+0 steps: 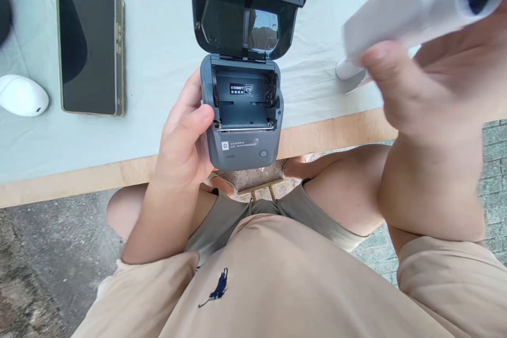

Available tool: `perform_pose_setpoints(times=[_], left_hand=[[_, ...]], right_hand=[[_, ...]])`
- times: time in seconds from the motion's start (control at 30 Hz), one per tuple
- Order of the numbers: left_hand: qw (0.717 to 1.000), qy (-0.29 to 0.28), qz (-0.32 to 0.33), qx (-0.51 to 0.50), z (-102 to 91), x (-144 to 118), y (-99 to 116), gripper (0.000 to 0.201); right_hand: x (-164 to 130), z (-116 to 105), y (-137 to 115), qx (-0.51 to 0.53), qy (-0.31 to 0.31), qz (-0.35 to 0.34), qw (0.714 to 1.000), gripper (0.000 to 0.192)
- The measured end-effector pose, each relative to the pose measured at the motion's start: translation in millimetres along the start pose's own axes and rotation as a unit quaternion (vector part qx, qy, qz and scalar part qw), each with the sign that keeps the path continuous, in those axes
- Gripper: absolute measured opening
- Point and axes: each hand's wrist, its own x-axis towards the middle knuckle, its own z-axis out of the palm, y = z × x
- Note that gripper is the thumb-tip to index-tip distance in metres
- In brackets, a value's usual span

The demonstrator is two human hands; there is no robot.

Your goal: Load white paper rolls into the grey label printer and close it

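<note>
My left hand [184, 134] grips a dark grey label printer [247, 148] by its left side. The printer's black lid [243, 16] is flipped up, away from me. Its paper bay is bare, with a small printed sticker on the back wall. Over the right part of the table, my right hand [431, 74] is closed around a white paper roll [439, 5], apart from the printer. The roll has a dark hollow at its end and a flat white piece along its left. Motion blurs this hand and the roll.
A phone [87, 50] lies face up at the left, beside a white computer mouse [24, 96]. A small white rounded thing [348, 69] is partly hidden behind my right hand. Pale cloth [158, 26] covers the table, whose wooden front edge [336, 125] runs above my legs.
</note>
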Motion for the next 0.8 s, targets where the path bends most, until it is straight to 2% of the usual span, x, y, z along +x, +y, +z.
perform_pose_setpoints(times=[0.03,0.1,0.17,0.4,0.47,0.67,0.73,0.8], left_hand=[[1.0,0.002,0.001,0.002,-0.8,-0.2,-0.2,0.059],[1.0,0.006,-0.003,0.01,-2.5,-0.9,-0.9,0.058],[1.0,0.005,-0.011,0.018,-3.5,-2.0,-1.2,0.061],[0.999,0.019,-0.023,0.021,-0.3,-5.2,1.0,0.06],[0.999,0.017,-0.022,0.02,0.4,-4.7,1.0,0.06],[1.0,0.003,-0.001,0.014,-2.2,-2.9,-1.5,0.057],[1.0,-0.004,0.0,0.009,-3.5,-3.1,-1.7,0.056],[1.0,-0.01,0.003,0.002,-4.5,-3.0,-2.1,0.055]], right_hand=[[1.0,6.3,-11.4,-0.004,-0.018,-0.026,1.0,0.058],[1.6,16.5,-29.2,-0.014,-0.05,-0.026,0.998,0.044],[0.6,22.3,-38.7,-0.044,-0.066,-0.008,0.997,0.04],[0.2,18.7,-28.2,-0.132,0.021,-0.084,0.987,0.049],[2.6,21.1,-30.9,-0.16,0.003,-0.061,0.985,0.048],[12.9,32.8,-46.8,-0.233,-0.137,0.105,0.957,0.046],[14.1,26.3,-44.2,-0.222,-0.151,0.098,0.958,0.053],[13.8,13.5,-37.1,-0.211,-0.13,0.058,0.967,0.065]])
